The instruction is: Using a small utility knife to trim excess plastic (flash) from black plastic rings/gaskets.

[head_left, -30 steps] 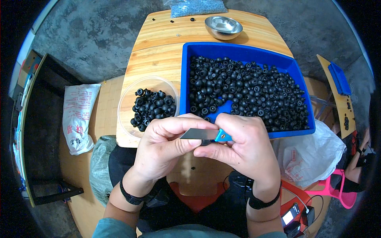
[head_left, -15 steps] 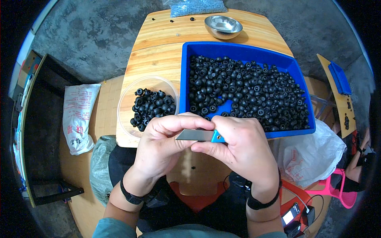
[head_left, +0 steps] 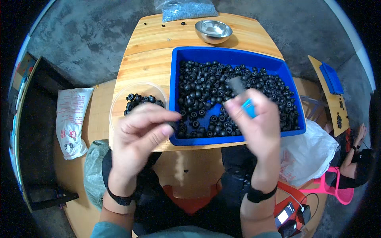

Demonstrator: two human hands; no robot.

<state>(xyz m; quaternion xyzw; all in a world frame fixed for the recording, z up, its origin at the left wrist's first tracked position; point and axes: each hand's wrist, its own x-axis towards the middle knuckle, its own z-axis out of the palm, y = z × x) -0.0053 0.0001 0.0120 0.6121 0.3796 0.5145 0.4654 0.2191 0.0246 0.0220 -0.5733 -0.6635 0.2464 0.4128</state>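
Note:
My right hand (head_left: 258, 127) is raised over the blue bin (head_left: 293, 85) and grips a small tool with a blue handle (head_left: 249, 108) and a grey blade (head_left: 237, 85) pointing up. My left hand (head_left: 139, 133) hovers at the bin's near left corner. Its thumb and fingers are pinched on what looks like a small black round part (head_left: 174, 126), blurred by motion. The bin is full of several black round parts (head_left: 206, 85). Left of it, partly behind my left hand, a clear bowl (head_left: 119, 99) holds more of them.
A steel bowl (head_left: 213, 31) and a bag of grey pieces (head_left: 186, 8) sit at the wooden table's (head_left: 151, 51) far edge. A white sack (head_left: 71, 119) lies to the left, a white plastic bag (head_left: 309, 146) to the right. Another person (head_left: 357, 158) sits far right beside a side table with a blue tray (head_left: 331, 77).
My hands, joined on the tool in front of the bin before, have parted. The right hand rose over the bin with the tool; the left moved left with its fingers pinched.

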